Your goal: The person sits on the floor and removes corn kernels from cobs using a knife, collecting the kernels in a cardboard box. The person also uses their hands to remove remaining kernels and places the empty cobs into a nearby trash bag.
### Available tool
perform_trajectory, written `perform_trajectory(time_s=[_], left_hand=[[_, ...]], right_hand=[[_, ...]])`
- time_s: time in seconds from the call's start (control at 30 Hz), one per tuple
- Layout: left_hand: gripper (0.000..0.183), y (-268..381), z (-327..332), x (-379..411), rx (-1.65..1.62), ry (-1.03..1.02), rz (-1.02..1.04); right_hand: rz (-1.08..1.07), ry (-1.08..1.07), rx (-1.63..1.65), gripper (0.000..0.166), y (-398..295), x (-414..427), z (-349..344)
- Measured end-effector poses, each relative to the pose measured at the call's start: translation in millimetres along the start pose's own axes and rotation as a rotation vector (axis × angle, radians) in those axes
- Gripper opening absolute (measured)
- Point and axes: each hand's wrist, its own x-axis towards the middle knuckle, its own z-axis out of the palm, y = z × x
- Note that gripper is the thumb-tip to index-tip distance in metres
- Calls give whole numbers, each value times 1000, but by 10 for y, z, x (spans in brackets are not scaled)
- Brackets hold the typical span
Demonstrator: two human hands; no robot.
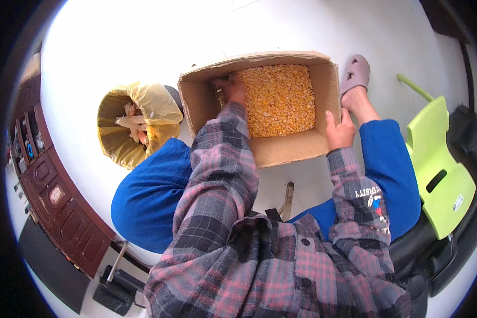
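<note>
Before me on the floor stands an open cardboard box (290, 151), a layer of loose yellow corn kernels (280, 101) filling much of its bottom. My left hand (235, 89) reaches down inside, at the left edge of the kernels. Its fingers lie in shade close to a small, unclear object (220, 97), and I cannot tell whether they hold it. At the box's right wall is my right hand (341, 131), its thumb on the inner side and a finger outside, gripping the cardboard near the front corner.
Left of the box, a bin with a yellow plastic liner (157, 103) holds several corn cobs (133, 123). My foot in a mauve clog (356, 73) rests close by the box's right side. A green plastic chair (433, 155) stands right; a dark red wooden cabinet (59, 198) lines the left.
</note>
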Motion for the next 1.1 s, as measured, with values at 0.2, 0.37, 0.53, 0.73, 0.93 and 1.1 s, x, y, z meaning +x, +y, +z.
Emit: perform_trajectory(time_s=[0.2,0.37,0.53,0.73,0.93,1.1], left_hand=[[69,-110,48,-247,-428,-138,-137],[64,786,-143,-752,95,-398,-150],[55,786,-25,-1131,24,-454,-49],[33,1409,-291,-1761,313,-465,175],[38,969,-285,-1244,416,-675,-4],[32,269,-603,-387,719,-451,51]], right_hand=[[-2,-80,88,32,-159,-12,-5],[-14,8,89,32,-219,19,-77],[-27,-41,70,30,-235,5,-43],[-23,-25,-14,34,-209,11,-50],[-57,-10,17,40,-151,-2,-55],[-84,-19,34,36,-112,11,-30]])
